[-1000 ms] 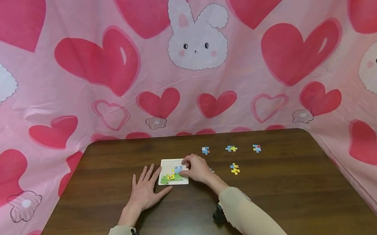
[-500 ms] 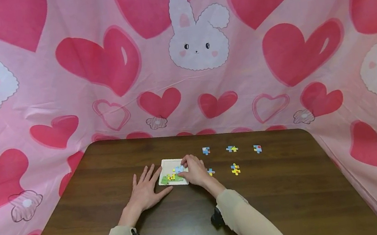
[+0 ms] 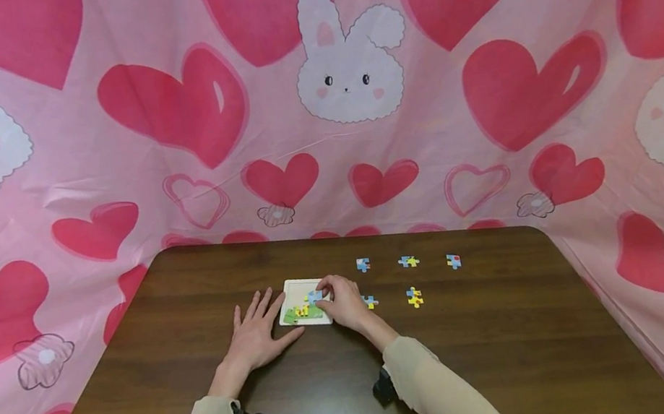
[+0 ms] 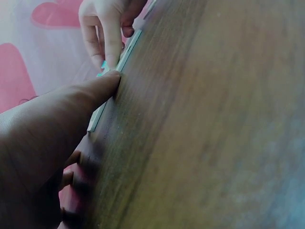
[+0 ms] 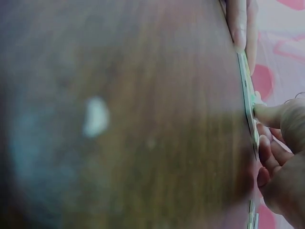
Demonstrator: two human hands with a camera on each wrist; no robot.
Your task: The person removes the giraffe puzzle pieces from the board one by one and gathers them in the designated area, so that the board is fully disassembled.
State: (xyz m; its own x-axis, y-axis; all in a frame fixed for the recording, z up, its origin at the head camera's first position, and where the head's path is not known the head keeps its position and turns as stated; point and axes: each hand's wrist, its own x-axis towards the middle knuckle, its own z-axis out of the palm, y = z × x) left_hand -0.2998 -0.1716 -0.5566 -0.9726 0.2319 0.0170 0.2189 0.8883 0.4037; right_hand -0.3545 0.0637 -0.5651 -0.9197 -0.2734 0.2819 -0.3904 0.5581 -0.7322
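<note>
A white puzzle tray (image 3: pixel 292 284) lies at the middle of the table with green and yellow pieces fitted along its near side. My right hand (image 3: pixel 346 301) is over the tray's right side, thumb and fingers pinching a light blue puzzle piece (image 3: pixel 314 298). My left hand (image 3: pixel 253 335) rests flat with fingers spread; its thumb and index finger border the tray's left and near edges. In the left wrist view, the left thumb (image 4: pixel 102 88) touches the tray's edge. The right wrist view shows the right thumb (image 5: pixel 267 114) low over the tray, the piece mostly hidden.
Several loose jigsaw pieces lie right of the tray, among them a blue-and-white one (image 3: pixel 364 265), a yellow one (image 3: pixel 414 297) and one with a red spot (image 3: pixel 454 260). The dark wooden table (image 3: pixel 523 321) meets a pink heart-patterned cloth (image 3: pixel 287 134) behind.
My right hand has shifted slightly at the tray with the blue piece, uncovering more of the loose piece beside it. My left hand has stayed in place.
</note>
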